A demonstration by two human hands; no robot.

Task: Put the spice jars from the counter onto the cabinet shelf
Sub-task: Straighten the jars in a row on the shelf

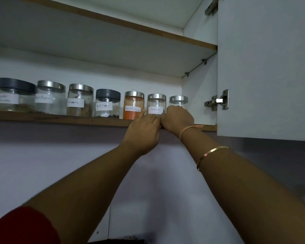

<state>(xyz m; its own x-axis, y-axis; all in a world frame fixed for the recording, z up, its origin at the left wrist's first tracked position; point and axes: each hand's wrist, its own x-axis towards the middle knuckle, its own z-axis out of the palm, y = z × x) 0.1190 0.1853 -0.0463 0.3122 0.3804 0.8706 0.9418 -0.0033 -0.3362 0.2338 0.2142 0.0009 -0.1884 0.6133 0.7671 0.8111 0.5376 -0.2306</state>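
The cabinet shelf (60, 118) above you already carries a row of upright spice jars, and both your hands are at its right end. Your left hand (144, 131) cups the near side of the clear labelled jar (156, 104), which stands between the orange jar (133, 108) and the last small jar (178, 100). Your right hand (178, 120) covers that last jar's lower half; I cannot tell whether it grips. The bench is out of view.
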